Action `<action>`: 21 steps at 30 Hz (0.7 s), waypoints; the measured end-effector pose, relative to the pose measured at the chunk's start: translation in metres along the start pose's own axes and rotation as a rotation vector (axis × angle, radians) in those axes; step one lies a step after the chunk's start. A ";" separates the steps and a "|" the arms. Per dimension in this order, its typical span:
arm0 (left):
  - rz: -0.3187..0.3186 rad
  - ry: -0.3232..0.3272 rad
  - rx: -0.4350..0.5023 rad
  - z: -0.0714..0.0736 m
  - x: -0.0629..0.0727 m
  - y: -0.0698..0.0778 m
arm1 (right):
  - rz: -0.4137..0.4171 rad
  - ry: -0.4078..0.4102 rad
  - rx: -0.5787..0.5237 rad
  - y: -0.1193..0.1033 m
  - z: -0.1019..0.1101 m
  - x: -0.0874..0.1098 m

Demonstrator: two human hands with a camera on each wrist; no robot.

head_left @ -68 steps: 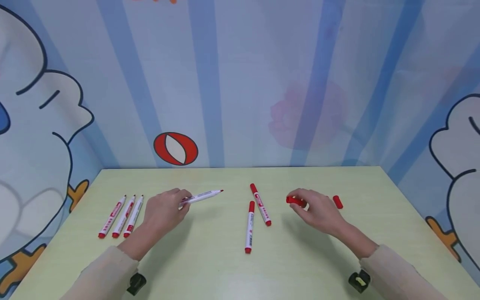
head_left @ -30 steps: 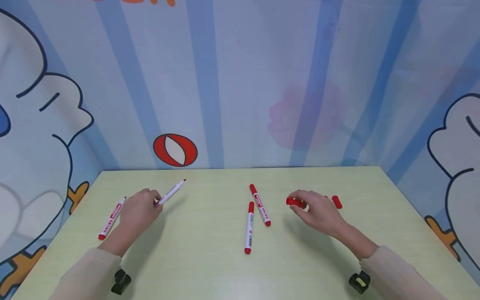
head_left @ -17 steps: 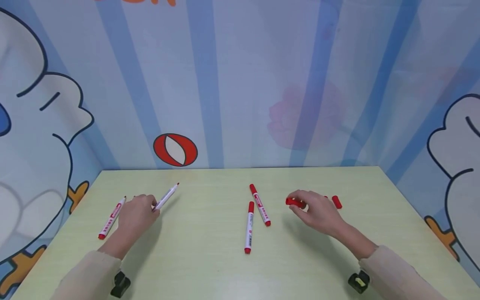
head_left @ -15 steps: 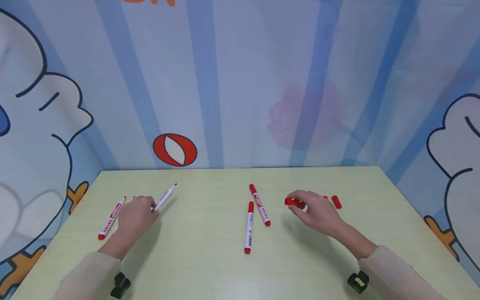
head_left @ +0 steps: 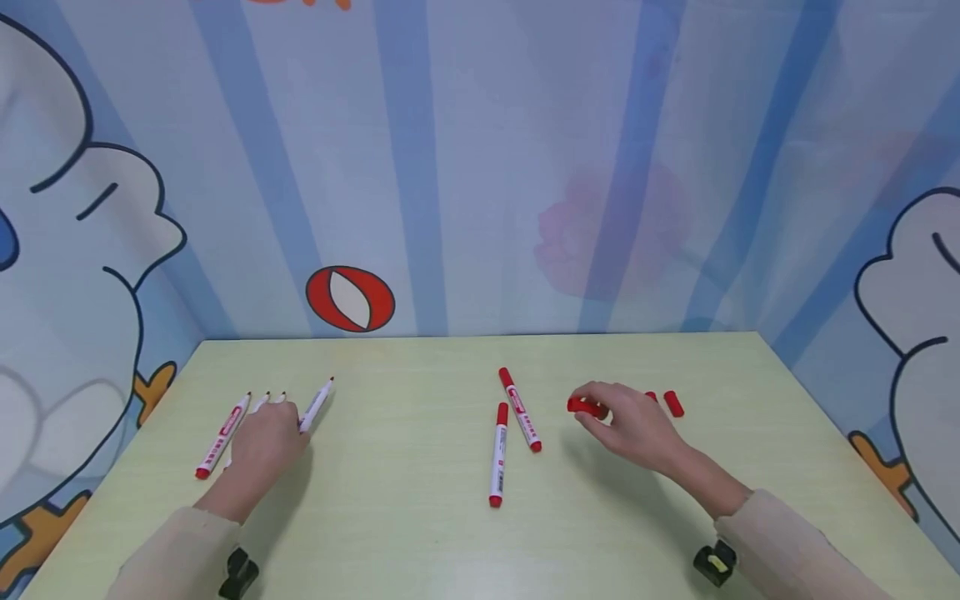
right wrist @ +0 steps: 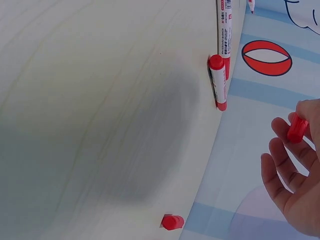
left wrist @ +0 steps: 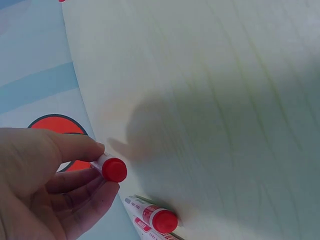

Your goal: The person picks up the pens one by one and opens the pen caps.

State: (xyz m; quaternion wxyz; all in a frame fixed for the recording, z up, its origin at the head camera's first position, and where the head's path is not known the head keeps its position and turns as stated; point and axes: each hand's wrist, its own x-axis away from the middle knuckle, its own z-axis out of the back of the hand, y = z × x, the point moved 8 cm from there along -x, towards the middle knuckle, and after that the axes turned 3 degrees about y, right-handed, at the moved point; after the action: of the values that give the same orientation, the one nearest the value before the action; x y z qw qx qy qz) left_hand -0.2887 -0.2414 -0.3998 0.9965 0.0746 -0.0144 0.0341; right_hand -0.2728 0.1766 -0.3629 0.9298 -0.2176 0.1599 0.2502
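Note:
My left hand (head_left: pixel 266 442) pinches an uncapped white whiteboard marker (head_left: pixel 318 404) low over the left part of the table, its bare tip pointing away from me. In the left wrist view the marker's red end (left wrist: pixel 114 170) shows between thumb and fingers. Beside that hand lies a row of three uncapped markers; the leftmost marker (head_left: pixel 223 436) is in full view, and the hand covers much of the other two. Over the right part of the table my right hand (head_left: pixel 636 423) holds a red cap (right wrist: pixel 297 129) between thumb and fingers.
Two capped red markers lie mid-table, one farther back (head_left: pixel 521 412) and one nearer marker (head_left: pixel 498 458). Behind my right hand are a loose red cap (head_left: pixel 674 404) and another red cap (head_left: pixel 651 395), partly covered. A printed curtain (head_left: pixel 487 167) rises at the table's (head_left: pixel 420 533) back edge.
My left hand has carried the uncapped marker from near mid-table leftward to the row, then lower, and the marker's tip has swung toward the back. My right hand has barely moved.

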 end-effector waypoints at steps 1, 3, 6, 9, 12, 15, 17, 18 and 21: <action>0.003 -0.004 -0.008 -0.001 0.000 -0.001 | 0.003 -0.001 0.001 0.000 0.000 0.000; 0.006 -0.014 -0.013 -0.002 0.000 -0.002 | 0.010 -0.001 -0.001 -0.001 -0.001 0.000; 0.004 -0.020 -0.021 -0.003 0.002 -0.003 | 0.013 -0.002 -0.001 -0.001 -0.001 0.000; -0.007 -0.012 -0.022 -0.003 0.003 -0.003 | 0.010 -0.010 -0.002 -0.001 -0.002 0.000; -0.021 0.009 -0.032 -0.001 0.005 -0.004 | 0.009 -0.018 -0.005 -0.001 -0.002 0.000; -0.028 0.031 -0.036 -0.001 0.005 -0.005 | 0.006 -0.020 -0.005 0.000 -0.003 0.000; -0.028 0.042 -0.034 0.000 0.005 -0.006 | 0.003 -0.024 -0.007 0.000 -0.003 0.000; -0.026 0.043 -0.031 -0.001 0.005 -0.006 | 0.001 -0.027 -0.008 0.000 -0.003 0.000; -0.027 0.045 -0.024 0.000 0.004 -0.006 | -0.007 -0.042 -0.015 -0.001 -0.004 0.000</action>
State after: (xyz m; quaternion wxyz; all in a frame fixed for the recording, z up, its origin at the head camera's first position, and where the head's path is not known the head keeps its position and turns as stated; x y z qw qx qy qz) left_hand -0.2840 -0.2465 -0.4010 0.9978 0.0618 0.0086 0.0223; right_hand -0.2736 0.1740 -0.3662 0.9321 -0.2197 0.1378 0.2528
